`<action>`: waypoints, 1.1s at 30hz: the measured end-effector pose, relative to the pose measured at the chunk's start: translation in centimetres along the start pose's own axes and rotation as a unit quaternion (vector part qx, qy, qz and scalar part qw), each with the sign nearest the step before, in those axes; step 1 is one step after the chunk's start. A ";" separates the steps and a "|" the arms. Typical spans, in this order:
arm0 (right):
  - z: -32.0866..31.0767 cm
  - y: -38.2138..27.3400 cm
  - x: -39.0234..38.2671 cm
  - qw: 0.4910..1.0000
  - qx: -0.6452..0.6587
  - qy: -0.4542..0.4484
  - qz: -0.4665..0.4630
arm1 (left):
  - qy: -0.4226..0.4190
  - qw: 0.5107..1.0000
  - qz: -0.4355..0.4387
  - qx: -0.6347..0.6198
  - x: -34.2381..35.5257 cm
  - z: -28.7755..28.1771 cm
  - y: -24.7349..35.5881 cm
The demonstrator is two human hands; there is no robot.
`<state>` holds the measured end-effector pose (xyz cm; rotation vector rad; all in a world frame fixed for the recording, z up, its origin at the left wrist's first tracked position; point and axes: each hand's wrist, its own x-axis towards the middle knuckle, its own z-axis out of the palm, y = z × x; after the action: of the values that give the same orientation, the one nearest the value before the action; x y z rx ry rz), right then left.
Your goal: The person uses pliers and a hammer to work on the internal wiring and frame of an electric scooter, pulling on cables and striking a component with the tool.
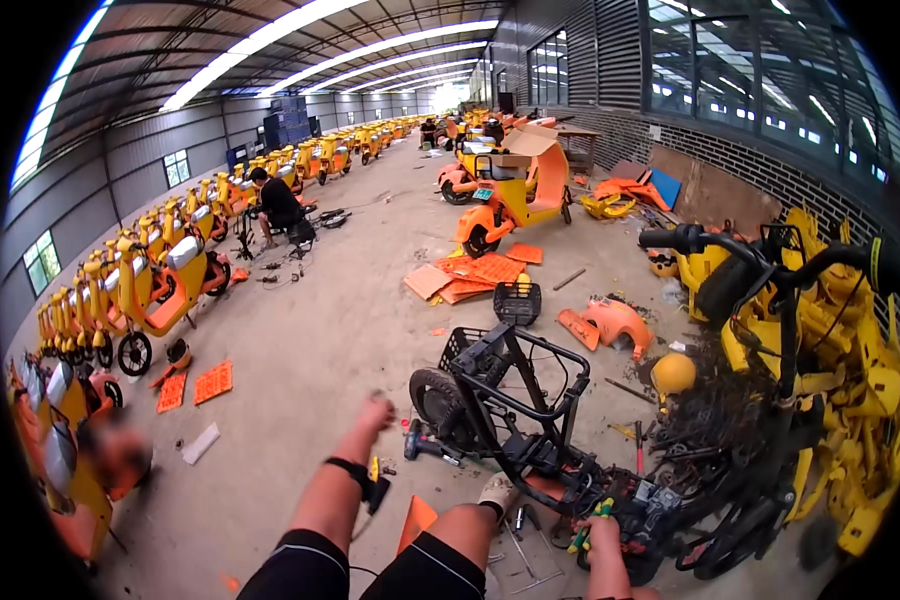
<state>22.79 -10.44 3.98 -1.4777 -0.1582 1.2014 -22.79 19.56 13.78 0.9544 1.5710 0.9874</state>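
Observation:
Before me stands a stripped black scooter frame point(530, 400) with its rear wheel point(438, 408), black crate-like basket and exposed dark parts low down. My right hand point(602, 535) is closed around a green-and-yellow-handled tool point(592, 522), apparently pliers, beside the frame's lower parts; its tip is hard to make out. Left of the wheel, over the floor, my left hand point(372, 412) is raised with its fingers seemingly curled and nothing visible in them. A black strap crosses that forearm. A cordless drill point(428, 443) lies between my left hand and the wheel.
Loose hand tools point(525, 530) lie below the frame. Black handlebars point(770, 255) and piled yellow panels point(860, 420) crowd the right. Orange panels point(485, 270) and a yellow-orange scooter point(510, 200) stand ahead. Scooter rows point(160, 275) line the left, near a seated person point(278, 205).

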 end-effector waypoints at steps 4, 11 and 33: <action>-0.4 -0.1 0.0 1.000 -0.001 0.010 0.008 | 0.161 0.984 0.053 0.051 3.3 -10.3 8.7; -2.8 3.0 0.9 0.993 -0.079 0.040 -0.075 | 0.143 0.985 0.101 -0.003 1.4 -6.7 16.7; -1.1 2.9 0.4 0.992 -0.120 0.038 -0.030 | -0.495 0.775 0.241 0.311 -22.7 21.2 -12.2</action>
<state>22.33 -11.85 1.27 -1.7132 -0.3015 1.1044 0.82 -2.95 6.63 1.9953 0.6977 0.0981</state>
